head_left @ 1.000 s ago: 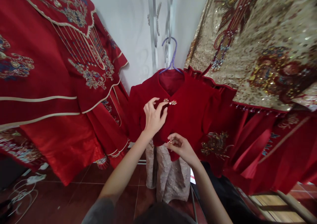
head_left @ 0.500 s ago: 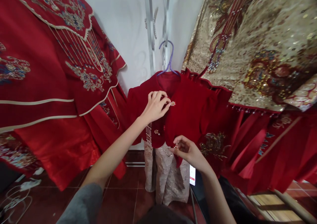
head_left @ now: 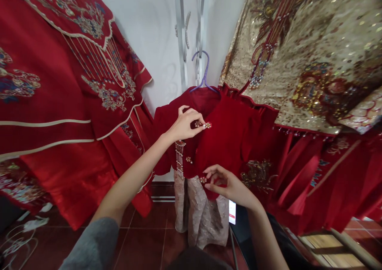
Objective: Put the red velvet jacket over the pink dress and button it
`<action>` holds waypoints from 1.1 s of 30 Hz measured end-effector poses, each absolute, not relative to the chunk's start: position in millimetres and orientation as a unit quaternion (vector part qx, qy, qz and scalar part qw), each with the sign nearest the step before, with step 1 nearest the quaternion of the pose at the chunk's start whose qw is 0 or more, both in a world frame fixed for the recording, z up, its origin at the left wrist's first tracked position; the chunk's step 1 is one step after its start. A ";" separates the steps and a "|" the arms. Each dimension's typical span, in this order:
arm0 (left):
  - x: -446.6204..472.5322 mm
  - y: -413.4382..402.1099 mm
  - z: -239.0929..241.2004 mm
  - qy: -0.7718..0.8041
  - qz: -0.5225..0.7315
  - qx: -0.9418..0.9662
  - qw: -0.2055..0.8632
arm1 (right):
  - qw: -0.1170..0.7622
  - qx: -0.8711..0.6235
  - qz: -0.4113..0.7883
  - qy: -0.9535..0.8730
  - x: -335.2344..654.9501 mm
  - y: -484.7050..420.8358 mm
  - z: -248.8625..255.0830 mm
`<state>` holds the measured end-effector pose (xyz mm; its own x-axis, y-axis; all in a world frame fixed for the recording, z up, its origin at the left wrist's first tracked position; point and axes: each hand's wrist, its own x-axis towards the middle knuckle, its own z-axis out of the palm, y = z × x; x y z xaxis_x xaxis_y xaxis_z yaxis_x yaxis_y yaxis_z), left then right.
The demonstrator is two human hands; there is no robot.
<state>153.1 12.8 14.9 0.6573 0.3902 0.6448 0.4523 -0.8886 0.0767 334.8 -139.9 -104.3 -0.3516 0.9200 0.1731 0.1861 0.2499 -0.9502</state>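
Note:
A red velvet jacket (head_left: 229, 130) hangs by its shoulders on a purple hanger (head_left: 205, 73), its front partly undone. My left hand (head_left: 186, 124) pinches a beaded flower-shaped button (head_left: 208, 125) near the collar, on the front panel's edge. Part of another beaded ornament shows between thumb and forefinger. Lower down, at the hem, my right hand (head_left: 228, 184) has its thumb and forefinger apart beside a second beaded button (head_left: 203, 180). A third beaded button (head_left: 189, 159) and a beaded tassel (head_left: 179, 158) lie on the other front panel.
Red embroidered garments (head_left: 68, 83) hang at the left, and a gold sequined garment (head_left: 292, 63) at the right. Behind the jacket stands a metal rack (head_left: 180, 35). Pale patterned cloth (head_left: 205, 218) hangs below. White cables (head_left: 20, 238) lie on the tiled floor at lower left.
My left hand stays at the upper button, its fingers shifted so more beading shows. My right thumb and forefinger have spread, and the lower button sits slightly further left.

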 end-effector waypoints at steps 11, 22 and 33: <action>152.1 7.0 14.8 -0.224 -0.278 -0.907 0.224 | 0.587 -0.388 0.299 -0.645 318.2 -76.4 -29.1; 124.6 7.3 8.5 -0.464 -0.352 -0.750 0.314 | 0.468 -0.569 0.145 -0.660 333.5 -60.1 -3.3; 81.4 30.7 67.7 -0.512 -0.389 -0.733 0.224 | 0.315 -0.658 -0.080 -0.679 416.2 2.3 69.5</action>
